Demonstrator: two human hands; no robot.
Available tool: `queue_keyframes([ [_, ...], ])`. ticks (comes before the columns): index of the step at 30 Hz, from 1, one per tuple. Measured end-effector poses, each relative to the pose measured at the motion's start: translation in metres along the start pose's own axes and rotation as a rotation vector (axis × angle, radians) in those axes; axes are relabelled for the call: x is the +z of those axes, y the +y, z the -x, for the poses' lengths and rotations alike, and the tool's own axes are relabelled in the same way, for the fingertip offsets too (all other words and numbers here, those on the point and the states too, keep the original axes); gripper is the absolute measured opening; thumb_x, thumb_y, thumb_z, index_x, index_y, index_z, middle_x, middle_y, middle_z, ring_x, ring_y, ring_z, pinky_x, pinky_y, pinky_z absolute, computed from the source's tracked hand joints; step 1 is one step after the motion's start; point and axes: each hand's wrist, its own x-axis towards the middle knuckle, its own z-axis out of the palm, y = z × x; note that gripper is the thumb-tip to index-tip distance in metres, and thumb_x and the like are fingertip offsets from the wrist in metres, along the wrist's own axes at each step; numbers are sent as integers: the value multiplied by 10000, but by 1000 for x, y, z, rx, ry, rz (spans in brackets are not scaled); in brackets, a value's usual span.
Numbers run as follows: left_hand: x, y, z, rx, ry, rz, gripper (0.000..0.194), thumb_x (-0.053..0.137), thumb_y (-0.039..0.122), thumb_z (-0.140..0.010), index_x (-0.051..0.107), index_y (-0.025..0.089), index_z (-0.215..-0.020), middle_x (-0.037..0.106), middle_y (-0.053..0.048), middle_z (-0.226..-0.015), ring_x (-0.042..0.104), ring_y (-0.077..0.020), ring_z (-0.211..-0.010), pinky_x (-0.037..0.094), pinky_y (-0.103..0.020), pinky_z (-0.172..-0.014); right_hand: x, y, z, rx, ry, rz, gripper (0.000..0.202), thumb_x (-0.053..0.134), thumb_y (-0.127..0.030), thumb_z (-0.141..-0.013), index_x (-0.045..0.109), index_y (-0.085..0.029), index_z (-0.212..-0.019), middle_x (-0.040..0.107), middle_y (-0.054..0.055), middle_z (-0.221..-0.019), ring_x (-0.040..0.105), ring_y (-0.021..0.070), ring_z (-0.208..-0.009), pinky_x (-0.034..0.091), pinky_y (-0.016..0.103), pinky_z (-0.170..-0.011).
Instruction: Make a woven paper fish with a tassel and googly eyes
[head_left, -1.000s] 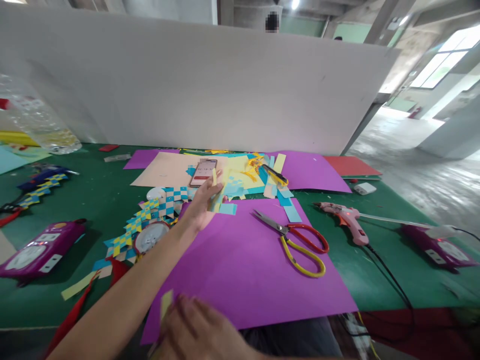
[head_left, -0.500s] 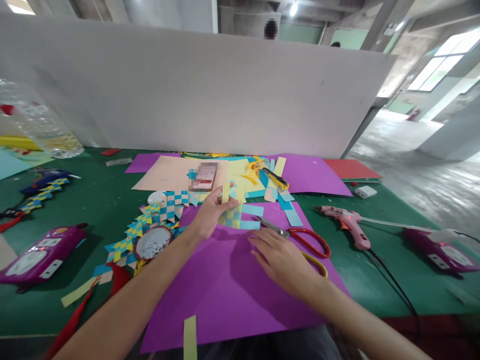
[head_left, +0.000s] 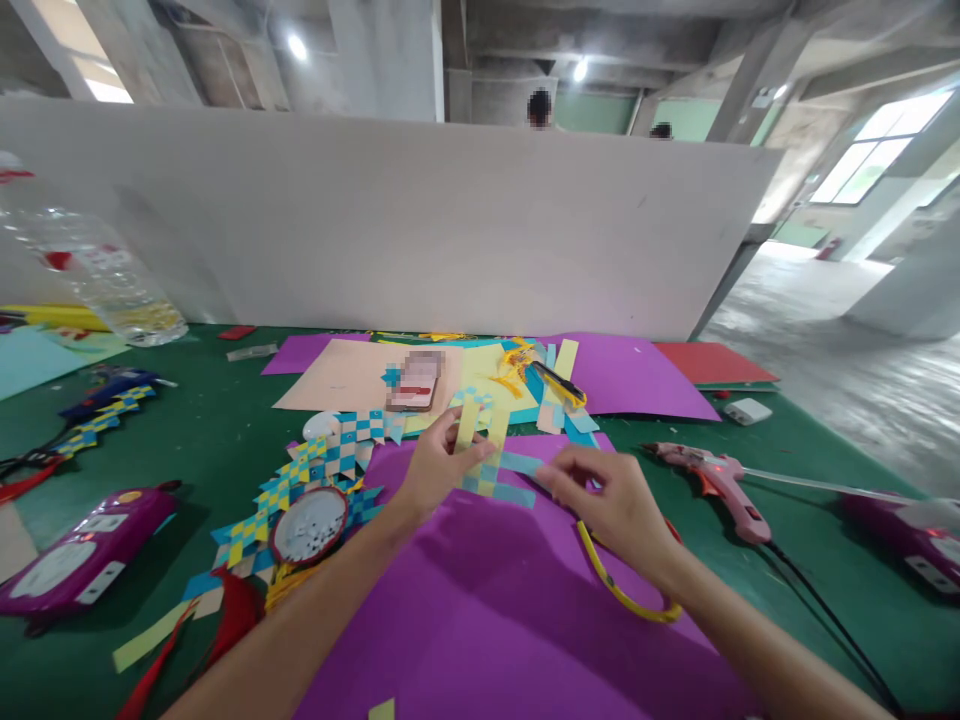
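My left hand (head_left: 439,462) pinches a small weave of yellow and light-blue paper strips (head_left: 495,440) and holds it above a purple paper sheet (head_left: 450,610). My right hand (head_left: 611,500) is closed, thumb and fingertips together on the free end of one light-blue strip (head_left: 519,463) that runs out of the weave. Below my right hand lie the scissors (head_left: 600,570); their yellow handle loop shows, while my hand covers most of the rest. Left of my left hand sits a pile of finished blue, yellow and peach woven pieces (head_left: 356,440).
A pink glue gun (head_left: 720,485) with a cord lies at right, near a purple power strip (head_left: 915,550). Another power strip (head_left: 82,550) is at left, by a round dish (head_left: 309,525). Behind are a phone (head_left: 416,382), a utility knife (head_left: 559,383) and a plastic bottle (head_left: 112,270).
My right hand has risen from the purple sheet beside the scissors and now grips the blue strip's end. My left hand still holds the weave. The camera view has tilted up slightly.
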Motion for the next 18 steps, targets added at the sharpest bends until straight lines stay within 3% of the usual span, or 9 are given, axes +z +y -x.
queue_keyframes([
  [2,2,2,3,6,-27,-30,601,787,372,-666,569,170,-1188,622,22,-750,594,-137,-687,460,-226,-620,-2,10,-24,12,72,21,250,657,-420,-790,672,-193,-686,648,10,-651,529,130,-580,397,258,-548],
  [5,5,2,5,3,-97,-38,616,785,390,-675,560,176,-1208,628,14,-759,593,-143,-697,463,-232,-624,4,24,-42,43,-67,-121,257,639,-435,-790,693,-185,-774,659,12,-702,544,135,-629,411,259,-585],
  [9,5,-3,6,17,-158,-141,537,769,423,-701,629,187,-1163,654,-10,-803,588,-147,-705,450,-235,-617,16,32,-35,80,-108,-277,295,611,-441,-811,646,-179,-680,592,-6,-630,491,115,-591,383,242,-550],
  [12,6,-5,5,30,-231,-222,364,702,445,-771,710,170,-1009,674,-41,-835,597,-167,-742,451,-259,-651,21,32,-27,90,-83,-304,289,630,-429,-802,638,-175,-665,562,-17,-601,451,100,-554,359,233,-518],
  [15,7,-6,5,28,-255,-317,320,662,463,-799,717,148,-797,629,-28,-713,541,-148,-655,395,-251,-586,22,30,-23,83,-103,-344,250,663,-421,-781,670,-172,-759,621,1,-687,514,114,-613,403,240,-565],
  [18,9,-7,5,18,-253,-371,313,680,463,-772,682,153,-726,563,4,-633,464,-117,-576,327,-233,-526,20,29,-22,80,-125,-374,251,674,-417,-777,680,-172,-831,666,27,-786,572,139,-698,445,266,-640],
])
